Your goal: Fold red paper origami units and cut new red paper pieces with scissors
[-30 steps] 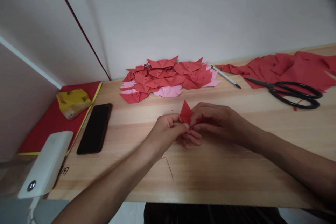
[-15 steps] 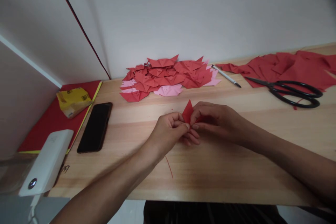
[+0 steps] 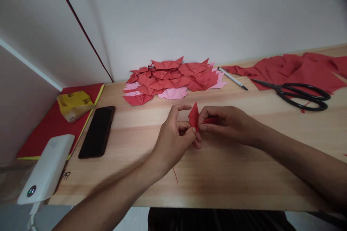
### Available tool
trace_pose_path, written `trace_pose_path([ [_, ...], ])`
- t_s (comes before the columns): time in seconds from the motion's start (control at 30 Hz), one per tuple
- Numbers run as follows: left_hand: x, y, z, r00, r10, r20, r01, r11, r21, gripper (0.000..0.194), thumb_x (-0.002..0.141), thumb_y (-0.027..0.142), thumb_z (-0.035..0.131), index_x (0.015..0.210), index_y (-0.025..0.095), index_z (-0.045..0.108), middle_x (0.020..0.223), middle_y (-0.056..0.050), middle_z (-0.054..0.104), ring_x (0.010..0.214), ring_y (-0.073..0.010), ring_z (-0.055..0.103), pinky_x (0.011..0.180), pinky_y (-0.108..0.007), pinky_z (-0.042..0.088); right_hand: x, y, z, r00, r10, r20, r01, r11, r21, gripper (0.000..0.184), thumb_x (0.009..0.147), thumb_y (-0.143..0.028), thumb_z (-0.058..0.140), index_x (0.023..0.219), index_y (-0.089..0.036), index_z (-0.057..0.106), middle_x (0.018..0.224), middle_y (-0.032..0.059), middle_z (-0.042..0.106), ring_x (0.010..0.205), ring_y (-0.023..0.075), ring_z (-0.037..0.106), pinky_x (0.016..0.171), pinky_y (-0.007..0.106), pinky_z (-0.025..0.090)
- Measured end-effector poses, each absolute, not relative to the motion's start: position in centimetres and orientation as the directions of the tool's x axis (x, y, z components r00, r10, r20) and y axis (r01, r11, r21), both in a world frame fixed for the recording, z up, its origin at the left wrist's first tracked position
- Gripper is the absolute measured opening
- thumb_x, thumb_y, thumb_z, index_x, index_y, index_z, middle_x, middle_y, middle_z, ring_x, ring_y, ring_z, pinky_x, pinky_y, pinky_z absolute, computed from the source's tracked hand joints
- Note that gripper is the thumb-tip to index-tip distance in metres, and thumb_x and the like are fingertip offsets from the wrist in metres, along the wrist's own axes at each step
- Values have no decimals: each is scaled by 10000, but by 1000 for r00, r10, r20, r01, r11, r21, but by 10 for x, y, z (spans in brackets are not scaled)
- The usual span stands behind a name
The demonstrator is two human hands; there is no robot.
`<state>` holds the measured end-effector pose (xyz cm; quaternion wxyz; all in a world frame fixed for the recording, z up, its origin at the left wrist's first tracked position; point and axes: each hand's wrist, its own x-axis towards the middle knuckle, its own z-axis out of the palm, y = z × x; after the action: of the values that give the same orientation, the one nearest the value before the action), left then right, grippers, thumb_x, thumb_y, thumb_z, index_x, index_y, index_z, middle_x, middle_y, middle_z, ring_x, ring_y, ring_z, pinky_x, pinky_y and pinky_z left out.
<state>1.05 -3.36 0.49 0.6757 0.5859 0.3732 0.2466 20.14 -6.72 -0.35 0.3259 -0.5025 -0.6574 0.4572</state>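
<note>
Between my two hands is a small folded piece of red paper (image 3: 193, 117), its pointed tip upward. My left hand (image 3: 179, 130) pinches its lower edge with the thumb, while the index finger is raised and bent behind its left side. My right hand (image 3: 221, 121) grips the paper's right side between thumb and fingers, and part of the red paper shows within that grip. Beyond my hands lies a pile of red and pink folded paper pieces (image 3: 168, 75), some with small drawn marks. Below my left hand, a thin red paper strip (image 3: 175, 175) rests on the table.
Black-handled scissors (image 3: 300, 95) lie at right before loose red paper (image 3: 303, 70). A pen (image 3: 232, 78) rests near the wall. At left are a phone (image 3: 97, 131), a white power bank (image 3: 47, 168) with a cable, and a yellow packet (image 3: 75, 105) on red sheets (image 3: 40, 135).
My left index finger has lifted away from the paper, and that hand's other fingers have shifted. More of the red paper's face shows. Both hands still hold it.
</note>
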Motion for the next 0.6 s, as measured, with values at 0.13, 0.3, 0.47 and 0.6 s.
trace_pose_path([
  [0.13, 9, -35, 2, 618, 768, -169, 123, 118, 985, 433, 831, 115, 509, 1215, 272, 385, 659, 52, 648, 544, -105, 626, 566, -210, 497, 200, -67, -2, -235, 971, -49, 402, 51, -914, 116, 833, -304, 606, 778, -202, 611, 795, 10, 685, 740, 172, 625, 675, 302, 464],
  [0.3, 9, -35, 1, 638, 756, -147, 158, 58, 986, 450, 831, 123, 515, 1231, 280, 382, 693, 45, 657, 604, -129, 659, 639, -269, 537, 199, -68, 0, -252, 967, -34, 342, 56, -938, 92, 828, -258, 600, 757, -198, 599, 819, 16, 698, 741, 166, 634, 677, 298, 470],
  [0.47, 9, -34, 1, 636, 758, -141, 195, 18, 981, 508, 809, 129, 569, 1248, 289, 369, 662, 56, 643, 634, -147, 674, 668, -285, 536, 201, -69, -1, -254, 966, -35, 344, 56, -937, 105, 844, -272, 601, 771, -197, 598, 801, 9, 687, 729, 156, 628, 655, 282, 465],
  [0.6, 8, -33, 2, 635, 762, -131, 185, 15, 983, 503, 828, 139, 553, 1264, 292, 353, 679, 47, 659, 628, -141, 667, 681, -290, 536, 202, -66, -2, -254, 966, -45, 298, 34, -954, 96, 837, -286, 608, 795, -200, 600, 817, 17, 683, 761, 174, 641, 694, 308, 484],
])
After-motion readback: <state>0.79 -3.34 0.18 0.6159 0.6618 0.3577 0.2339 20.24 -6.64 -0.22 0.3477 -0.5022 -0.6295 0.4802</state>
